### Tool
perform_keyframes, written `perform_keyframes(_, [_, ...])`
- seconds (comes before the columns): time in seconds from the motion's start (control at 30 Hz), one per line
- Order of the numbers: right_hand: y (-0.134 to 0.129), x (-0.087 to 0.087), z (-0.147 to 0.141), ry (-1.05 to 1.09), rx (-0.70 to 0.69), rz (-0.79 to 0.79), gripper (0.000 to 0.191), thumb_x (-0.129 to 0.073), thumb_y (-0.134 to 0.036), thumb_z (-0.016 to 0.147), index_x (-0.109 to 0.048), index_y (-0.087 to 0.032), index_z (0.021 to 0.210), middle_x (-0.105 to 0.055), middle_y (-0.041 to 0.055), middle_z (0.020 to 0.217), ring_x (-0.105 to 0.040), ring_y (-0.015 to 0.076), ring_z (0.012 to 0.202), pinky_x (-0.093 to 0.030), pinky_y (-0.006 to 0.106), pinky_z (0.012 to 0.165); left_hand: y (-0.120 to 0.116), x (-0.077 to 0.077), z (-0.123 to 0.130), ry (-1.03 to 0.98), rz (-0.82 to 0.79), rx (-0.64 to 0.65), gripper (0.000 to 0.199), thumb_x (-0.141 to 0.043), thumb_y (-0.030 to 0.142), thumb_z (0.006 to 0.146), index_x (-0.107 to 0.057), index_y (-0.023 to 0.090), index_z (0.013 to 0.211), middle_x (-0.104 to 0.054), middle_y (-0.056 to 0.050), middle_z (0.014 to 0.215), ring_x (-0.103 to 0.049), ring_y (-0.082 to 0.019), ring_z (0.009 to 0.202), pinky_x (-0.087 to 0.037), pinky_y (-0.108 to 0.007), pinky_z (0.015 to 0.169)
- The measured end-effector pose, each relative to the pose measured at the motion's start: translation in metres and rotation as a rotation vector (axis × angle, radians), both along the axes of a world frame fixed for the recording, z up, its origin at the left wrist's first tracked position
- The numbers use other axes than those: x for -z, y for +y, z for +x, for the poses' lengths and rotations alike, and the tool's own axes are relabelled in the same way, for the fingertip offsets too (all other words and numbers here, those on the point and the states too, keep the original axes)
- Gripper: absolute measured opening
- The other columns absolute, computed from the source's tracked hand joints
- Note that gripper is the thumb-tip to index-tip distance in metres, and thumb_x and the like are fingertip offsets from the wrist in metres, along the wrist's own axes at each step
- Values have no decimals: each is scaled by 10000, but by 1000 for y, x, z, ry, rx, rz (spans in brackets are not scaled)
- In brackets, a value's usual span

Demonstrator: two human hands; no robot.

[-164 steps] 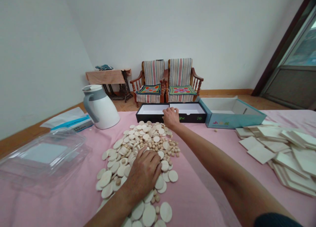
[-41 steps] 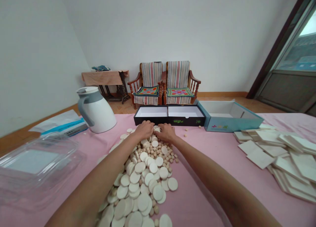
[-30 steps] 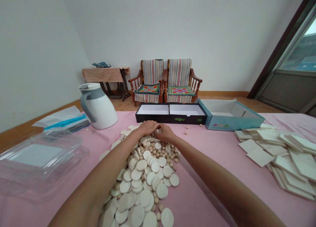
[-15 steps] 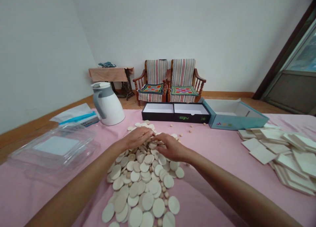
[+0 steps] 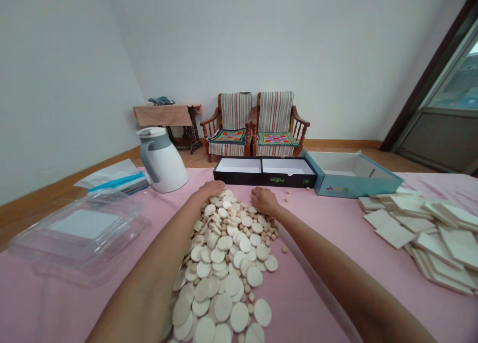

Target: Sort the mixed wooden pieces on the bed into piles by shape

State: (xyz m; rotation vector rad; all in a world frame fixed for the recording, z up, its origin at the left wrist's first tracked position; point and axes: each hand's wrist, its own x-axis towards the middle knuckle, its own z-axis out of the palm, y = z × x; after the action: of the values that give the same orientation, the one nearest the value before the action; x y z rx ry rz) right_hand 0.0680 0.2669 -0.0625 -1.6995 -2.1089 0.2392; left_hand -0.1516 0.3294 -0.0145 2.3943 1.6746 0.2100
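A long pile of pale round wooden discs (image 5: 224, 263) runs down the middle of the pink cloth. Small wooden beads or cubes (image 5: 267, 228) are mixed in, thickest along the pile's right side. My left hand (image 5: 212, 188) rests at the far left end of the pile, fingers stretched toward its tip and nothing visible in the grasp. Across from it, my right hand (image 5: 263, 200) is at the far right edge, palm down, with its fingers apart and slightly bent. My left forearm runs along the pile's left side and covers part of it.
Behind the pile stand a black two-compartment box (image 5: 265, 179) and a light blue box (image 5: 354, 183). Square wooden tiles (image 5: 429, 233) are heaped at right. On the left are a white-and-grey jug (image 5: 164, 164), a clear plastic container (image 5: 82, 228) and a blue-and-white packet (image 5: 117, 182).
My hands have moved apart from the middle of the pile, both going farther forward to its two sides. The discs and small pieces between them are now uncovered.
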Motion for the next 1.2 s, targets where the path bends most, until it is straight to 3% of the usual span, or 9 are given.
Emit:
perform_keyframes(0.1, [-12,1,-7,-25,-26,-24,280,-438,-308,906,-691,-194,942,-653,125,1099,-562,258,1006,-415,369,818,0,8,4,63,-23,-10,326,-559,332,924,-544,159,1200,-570,-94,1200,-597,-216,1014,-525,-422,848])
perform_keyframes(0.3, [-34,-1,-27,13,-88,-11,317,-416,-358,928,-660,-198,1054,-647,127,1006,-551,229,934,-390,333,793,-12,18,12,94,-38,90,324,-558,332,924,-545,159,1198,-571,-94,1199,-597,-216,1014,-525,-423,849])
perform_keyframes(0.5, [-36,1,-35,91,-108,-50,285,-485,-345,897,-635,-157,1051,-649,137,995,-557,234,933,-383,334,806,-7,19,19,49,-77,175,314,-554,333,927,-551,162,1190,-572,-92,1198,-597,-214,1012,-525,-419,850])
perform_keyframes(0.77, [-40,-6,-35,203,-99,-105,260,-520,-194,845,-623,-141,1077,-648,129,1068,-561,222,999,-395,317,846,-4,21,21,-59,-155,174,334,-568,353,915,-562,145,1176,-580,-74,1178,-599,-241,1011,-528,-420,841])
perform_keyframes(0.9, [-48,-16,-35,242,-135,-77,297,-495,-94,821,-614,-146,1088,-646,106,1077,-556,200,1010,-381,305,895,-15,15,20,-135,-172,213,316,-501,392,942,-615,119,1053,-631,-55,1032,-619,-217,917,-523,-379,802])
perform_keyframes(1.03, [-65,-26,-41,289,-233,-16,306,-462,-63,815,-609,-159,1066,-629,88,1023,-544,190,994,-387,311,899,-32,2,15,-226,-183,320,529,-277,452,972,-666,122,834,-659,-33,790,-600,-189,799,-468,-291,764])
perform_keyframes(1.2, [-100,-36,-56,329,-347,55,339,-483,-41,786,-587,-150,1089,-595,109,1069,-529,197,1009,-410,331,889,-64,-14,2,-317,-180,450,555,-295,552,931,-683,162,859,-685,-23,839,-600,-194,837,-438,-268,799])
